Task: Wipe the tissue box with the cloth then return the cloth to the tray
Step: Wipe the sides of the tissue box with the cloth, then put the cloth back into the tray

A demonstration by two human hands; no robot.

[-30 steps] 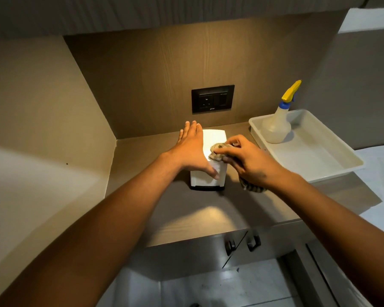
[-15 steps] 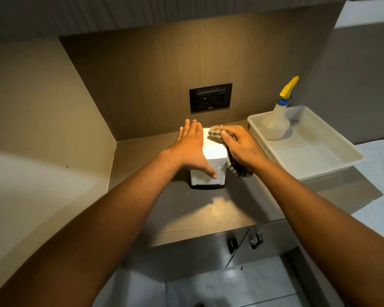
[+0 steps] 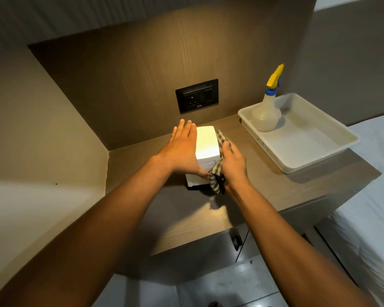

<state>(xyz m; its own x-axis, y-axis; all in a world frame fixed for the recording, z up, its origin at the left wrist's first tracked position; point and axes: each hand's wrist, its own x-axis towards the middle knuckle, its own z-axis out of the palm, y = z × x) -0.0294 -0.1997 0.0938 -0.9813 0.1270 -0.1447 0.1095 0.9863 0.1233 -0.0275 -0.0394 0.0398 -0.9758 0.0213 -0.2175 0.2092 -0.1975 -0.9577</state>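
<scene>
A white tissue box (image 3: 207, 142) stands on the brown counter under a bright light. My left hand (image 3: 183, 149) lies flat against its left side, fingers straight, thumb across the front face. My right hand (image 3: 233, 162) presses a striped cloth (image 3: 217, 171) against the box's right side; one end of the cloth sticks up behind my fingers, the other hangs below my wrist. The white tray (image 3: 326, 151) sits to the right on the same counter.
A spray bottle (image 3: 267, 111) with a yellow trigger stands in the tray's back left corner. A black wall socket (image 3: 197, 95) is behind the box. Cupboard handles (image 3: 236, 240) sit below the counter edge. A white bed surface (image 3: 377, 196) lies at right.
My right hand with the cloth has moved from the top of the box down onto its right side. My left hand has stayed against the left side.
</scene>
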